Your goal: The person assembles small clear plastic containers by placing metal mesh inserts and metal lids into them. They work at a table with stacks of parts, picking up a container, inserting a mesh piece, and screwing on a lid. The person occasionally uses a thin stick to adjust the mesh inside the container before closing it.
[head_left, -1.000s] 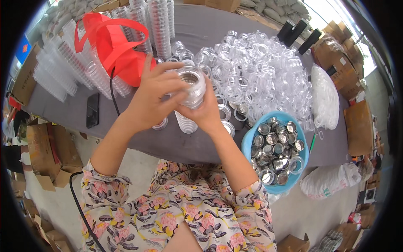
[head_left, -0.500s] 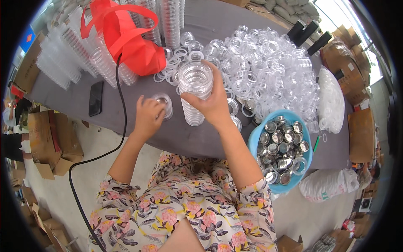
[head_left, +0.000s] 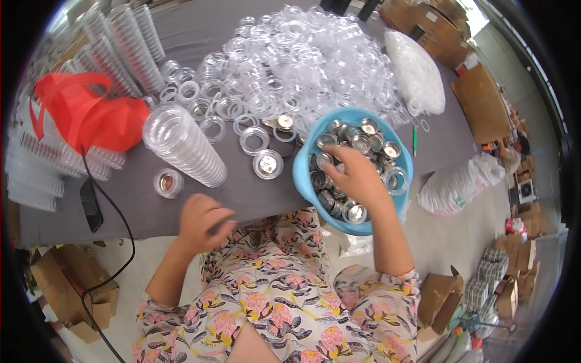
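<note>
Desk point(head_left: 254, 202): basin point(head_left: 301, 172) at near edge, right of centre, tins point(head_left: 361, 143) heaped in it. Ring pile point(head_left: 302, 72) behind basin, spreading left. Column of nested cups point(head_left: 184, 145) left of basin; lone cup point(head_left: 168, 183) just left of its near end. Bag point(head_left: 118, 121) farther left, stacks point(head_left: 133, 48) behind it, phone point(head_left: 91, 206) before it. Plastic sack point(head_left: 414, 72) right of pile; pen point(head_left: 415, 140) before sack, just right of basin.

Worn by me: one loose garment point(head_left: 266, 290), pale cream ground, printed with large pink blooms, dark grey leaves and yellow strokes, cut with a V-shaped neckline point(head_left: 247, 322) and wide sleeves point(head_left: 378, 302) of the same cloth, these ending above my forearms point(head_left: 393, 248), which are bare, as are my hands point(head_left: 358, 176).
</note>
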A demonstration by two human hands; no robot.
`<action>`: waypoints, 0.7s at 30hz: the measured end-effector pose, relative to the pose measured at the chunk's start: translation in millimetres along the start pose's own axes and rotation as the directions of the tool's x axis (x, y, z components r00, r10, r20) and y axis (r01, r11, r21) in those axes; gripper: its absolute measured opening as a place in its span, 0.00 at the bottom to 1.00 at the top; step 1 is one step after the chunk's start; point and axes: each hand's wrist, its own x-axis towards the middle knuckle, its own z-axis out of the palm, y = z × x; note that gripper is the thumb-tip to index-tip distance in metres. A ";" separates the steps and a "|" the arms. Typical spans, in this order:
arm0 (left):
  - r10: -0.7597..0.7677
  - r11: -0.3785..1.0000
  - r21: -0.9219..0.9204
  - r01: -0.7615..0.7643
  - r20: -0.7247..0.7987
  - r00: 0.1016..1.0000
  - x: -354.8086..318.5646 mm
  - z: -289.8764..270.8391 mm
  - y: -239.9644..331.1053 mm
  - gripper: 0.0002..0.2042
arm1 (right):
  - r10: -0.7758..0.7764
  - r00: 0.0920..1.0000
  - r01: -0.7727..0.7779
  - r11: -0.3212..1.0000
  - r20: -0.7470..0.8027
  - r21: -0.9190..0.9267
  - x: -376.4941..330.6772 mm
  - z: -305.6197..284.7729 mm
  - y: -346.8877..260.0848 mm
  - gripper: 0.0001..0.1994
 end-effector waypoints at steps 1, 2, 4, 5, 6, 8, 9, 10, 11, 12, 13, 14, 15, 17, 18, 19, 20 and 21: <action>0.044 0.995 -0.087 -0.042 0.018 0.999 23.1 15.9 11.8 0.12 | 0.138 0.971 -0.127 0.990 0.197 -0.068 -9.5 0.6 23.3 0.19; 0.110 0.985 -0.139 -0.103 0.041 0.993 46.8 33.8 21.3 0.12 | 0.085 0.965 -0.072 0.996 0.247 -0.060 -22.6 13.5 51.5 0.21; 0.233 0.953 -0.219 -0.208 0.097 0.968 90.5 72.1 34.3 0.15 | -0.002 0.969 0.031 0.993 0.246 -0.115 -45.2 27.3 74.1 0.25; 0.289 0.937 -0.240 -0.253 0.128 0.949 108.6 91.3 37.7 0.18 | -0.046 0.979 0.082 0.980 0.197 -0.183 -51.7 30.6 73.4 0.26; 0.289 0.950 -0.186 -0.252 0.212 0.934 122.6 110.6 38.1 0.18 | -0.094 0.984 0.131 0.958 0.152 -0.255 -55.0 32.8 74.0 0.27; 0.177 0.977 0.016 -0.212 0.493 0.852 145.4 147.7 33.4 0.17 | -0.043 0.984 0.093 0.953 0.175 -0.289 -53.1 35.3 82.0 0.27; 0.042 0.965 0.169 -0.200 0.656 0.753 157.3 161.1 31.2 0.15 | -0.018 0.983 0.075 0.949 0.185 -0.305 -51.2 36.1 84.4 0.27; -0.070 0.948 0.244 -0.205 0.787 0.613 173.7 164.7 35.2 0.13 | -0.053 0.987 0.097 0.950 0.155 -0.296 -49.2 33.9 82.1 0.22; -0.190 0.922 0.316 -0.226 0.874 0.448 186.3 166.3 39.1 0.11 | -0.044 0.992 0.078 0.953 0.121 -0.294 -49.2 34.2 77.1 0.21; -0.181 0.917 0.319 -0.241 0.869 0.459 189.7 177.1 37.7 0.10 | -0.048 0.995 0.075 0.935 0.084 -0.346 -49.7 40.1 80.2 0.21; -0.186 0.910 0.332 -0.249 0.863 0.470 188.0 186.8 32.3 0.09 | -0.065 0.997 0.080 0.918 0.053 -0.389 -48.5 47.7 82.2 0.21; -0.191 0.903 0.346 -0.256 0.855 0.481 185.7 195.5 26.0 0.08 | -0.038 0.995 0.071 0.923 0.095 -0.378 -45.5 49.9 84.0 0.21; -0.177 0.904 0.337 -0.262 0.855 0.487 186.7 196.3 25.2 0.08 | -0.005 0.991 0.056 0.929 0.137 -0.366 -41.2 51.0 86.6 0.22; -0.153 0.907 0.321 -0.273 0.854 0.498 186.8 195.7 22.2 0.08 | 0.047 0.984 0.005 0.958 0.172 -0.287 -36.8 49.7 90.9 0.22; -0.112 0.893 0.330 -0.307 0.822 0.558 186.5 189.2 21.7 0.08 | 0.064 0.984 -0.026 0.975 0.169 -0.220 -33.6 45.6 89.2 0.22; -0.091 0.893 0.312 -0.324 0.831 0.549 188.2 186.4 25.4 0.08 | 0.081 0.983 -0.056 0.987 0.167 -0.151 -31.3 40.9 85.9 0.23; -0.069 0.892 0.294 -0.342 0.839 0.540 190.2 184.0 30.2 0.09 | 0.103 0.981 -0.087 0.991 0.163 -0.101 -32.2 34.1 80.2 0.22; -0.050 0.891 0.278 -0.359 0.846 0.531 190.3 179.6 34.6 0.09 | 0.102 0.982 -0.085 0.991 0.160 -0.106 -33.6 33.7 80.8 0.22</action>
